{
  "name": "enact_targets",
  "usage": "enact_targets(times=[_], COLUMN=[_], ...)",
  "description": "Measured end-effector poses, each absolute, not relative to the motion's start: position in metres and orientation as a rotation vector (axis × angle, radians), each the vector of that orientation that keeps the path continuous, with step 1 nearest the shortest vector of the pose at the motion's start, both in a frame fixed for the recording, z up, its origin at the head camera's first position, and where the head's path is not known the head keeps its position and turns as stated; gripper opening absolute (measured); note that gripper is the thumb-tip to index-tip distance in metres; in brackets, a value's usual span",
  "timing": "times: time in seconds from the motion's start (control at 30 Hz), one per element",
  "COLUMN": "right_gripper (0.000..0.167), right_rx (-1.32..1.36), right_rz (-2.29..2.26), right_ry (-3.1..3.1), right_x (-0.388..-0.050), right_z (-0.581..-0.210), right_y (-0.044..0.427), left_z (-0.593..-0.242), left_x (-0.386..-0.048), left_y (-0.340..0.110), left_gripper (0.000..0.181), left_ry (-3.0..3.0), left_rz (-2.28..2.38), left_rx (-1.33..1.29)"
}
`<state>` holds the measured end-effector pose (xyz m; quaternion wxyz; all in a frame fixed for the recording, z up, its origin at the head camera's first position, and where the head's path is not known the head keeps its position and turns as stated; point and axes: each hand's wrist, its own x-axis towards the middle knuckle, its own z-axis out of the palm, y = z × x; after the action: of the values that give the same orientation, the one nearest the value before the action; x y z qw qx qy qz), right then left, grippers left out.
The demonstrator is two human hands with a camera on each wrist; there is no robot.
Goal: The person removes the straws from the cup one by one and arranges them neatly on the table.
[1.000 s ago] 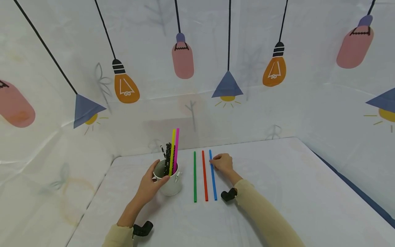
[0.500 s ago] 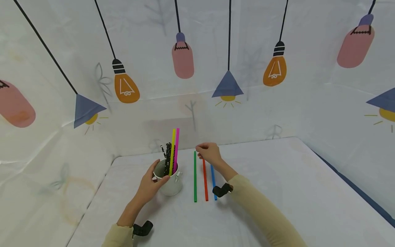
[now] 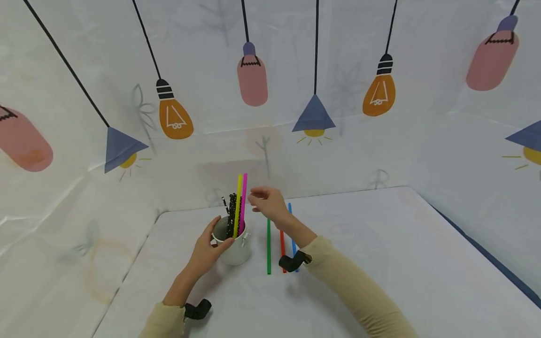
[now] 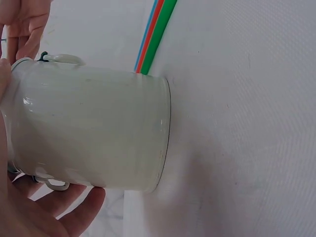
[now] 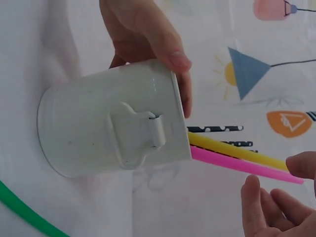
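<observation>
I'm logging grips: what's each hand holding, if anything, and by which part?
The left hand holds the white cup by its side near the rim. The right hand holds nothing; its fingers are by the pink straw.

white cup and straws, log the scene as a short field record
cup: white, upright on table
in cup: yellow straw, pink straw, black dotted straws
on table: green straw, red straw, blue straw, side by side
left hand: grips cup at rim
right hand: beside pink straw's upper end, contact unclear

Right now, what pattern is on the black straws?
White dots on the black straws, clearest in the right wrist view.
</observation>
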<state>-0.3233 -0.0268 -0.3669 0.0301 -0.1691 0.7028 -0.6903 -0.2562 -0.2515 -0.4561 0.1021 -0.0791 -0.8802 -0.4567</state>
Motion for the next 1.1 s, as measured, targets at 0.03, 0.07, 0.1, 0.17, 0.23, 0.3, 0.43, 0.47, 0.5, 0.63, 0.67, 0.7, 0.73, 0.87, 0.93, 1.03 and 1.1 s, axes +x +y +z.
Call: enact_targets(times=[0.03, 0.07, 0.1, 0.17, 0.23, 0.3, 0.43, 0.47, 0.5, 0.63, 0.67, 0.7, 0.73, 0.87, 0.93, 1.03, 1.1], right_gripper=[0.034, 0.035, 0.035, 0.034, 0.032, 0.028, 0.026, 0.026, 0.027, 0.028, 0.027, 0.026, 0.024, 0.018, 0.017, 0.016, 0.016], right_rx=[-0.525, -0.527, -0.525, -0.512, -0.497, -0.48, -0.445, -0.432, -0.421, -0.389, -0.384, -0.382, -0.381, -0.374, -0.372, -0.381, -0.397], right_rz=[-2.122, -2.119, -2.118, -2.119, -2.118, -2.118, -2.104, -2.095, -2.089, -2.069, -2.063, -2.058, -2.05, -2.028, -2.025, -2.027, -2.027], right_ry=[2.171, 2.175, 2.178, 2.189, 2.212, 2.227, 2.257, 2.27, 2.282, 2.323, 2.331, 2.334, 2.338, 2.336, 2.339, 2.339, 2.333], right_x=[-0.323, -0.323, -0.323, -0.323, -0.324, -0.325, -0.326, -0.325, -0.325, -0.327, -0.327, -0.327, -0.327, -0.325, -0.323, -0.321, -0.319], right_z=[-0.367, -0.368, -0.368, -0.37, -0.371, -0.373, -0.374, -0.373, -0.373, -0.375, -0.375, -0.376, -0.377, -0.377, -0.375, -0.37, -0.367], right_y=[-0.028, -0.03, -0.031, -0.034, -0.036, -0.038, -0.043, -0.045, -0.046, -0.053, -0.054, -0.055, -0.056, -0.057, -0.056, -0.054, -0.053], left_z=[-0.456, -0.456, -0.456, -0.456, -0.456, -0.456, -0.456, -0.456, -0.456, -0.456, -0.456, -0.457, -0.457, -0.458, -0.458, -0.458, -0.458], left_x=[-0.256, -0.255, -0.255, -0.253, -0.253, -0.253, -0.253, -0.254, -0.254, -0.257, -0.257, -0.257, -0.258, -0.258, -0.258, -0.258, -0.258], left_y=[-0.251, -0.251, -0.251, -0.25, -0.25, -0.249, -0.249, -0.249, -0.249, -0.25, -0.25, -0.25, -0.25, -0.25, -0.25, -0.25, -0.25], left_gripper=[0.082, 0.082, 0.082, 0.083, 0.083, 0.083, 0.082, 0.082, 0.082, 0.081, 0.082, 0.082, 0.082, 0.081, 0.081, 0.081, 0.081], left_ry=[-2.599, -2.601, -2.601, -2.603, -2.604, -2.6, -2.59, -2.589, -2.588, -2.583, -2.579, -2.576, -2.573, -2.562, -2.558, -2.554, -2.55], left_rz=[-1.35, -1.347, -1.348, -1.342, -1.338, -1.338, -1.349, -1.346, -1.345, -1.337, -1.34, -1.342, -1.341, -1.338, -1.333, -1.325, -1.323], left_rx=[-0.229, -0.225, -0.219, -0.215, -0.22, -0.226, -0.236, -0.236, -0.238, -0.245, -0.247, -0.249, -0.25, -0.254, -0.262, -0.27, -0.269])
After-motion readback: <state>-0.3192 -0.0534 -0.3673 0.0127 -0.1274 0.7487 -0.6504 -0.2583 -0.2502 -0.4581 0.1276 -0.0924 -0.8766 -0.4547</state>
